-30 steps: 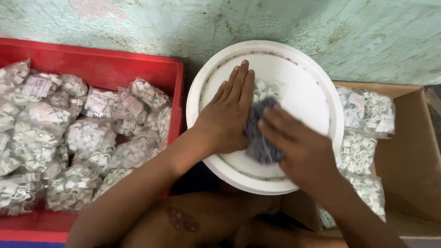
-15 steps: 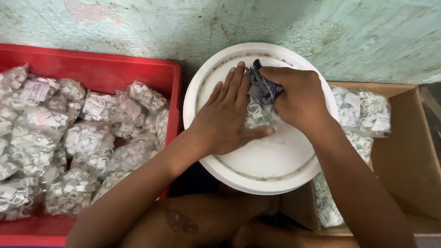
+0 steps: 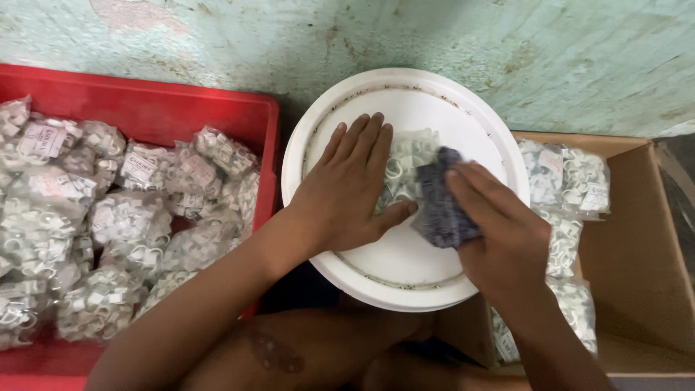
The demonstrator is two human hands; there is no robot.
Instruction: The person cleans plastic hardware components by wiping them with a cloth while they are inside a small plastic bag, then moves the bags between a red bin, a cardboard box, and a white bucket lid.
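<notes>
1. Crate (image 3: 145, 108), red plastic, is sitting at far left as I am watching, heaped with clear packets of small white clips (image 3: 108, 217).
2. My left hand (image 3: 347, 192) is lying flat, fingers spread, on the white round lid (image 3: 405, 275), pinning a clip packet (image 3: 405, 163).
3. My right hand (image 3: 507, 242) is pressing a dark blue cloth (image 3: 443, 206) on that packet, fingers closed over it.
4. A cardboard box (image 3: 637, 246) is holding more packets at right.

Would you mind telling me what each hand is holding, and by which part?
The right hand presses a dark cloth under its fingers, covering its right side. The left hand lies flat, pinning a clear bag of small white parts; neither is lifted.
</notes>
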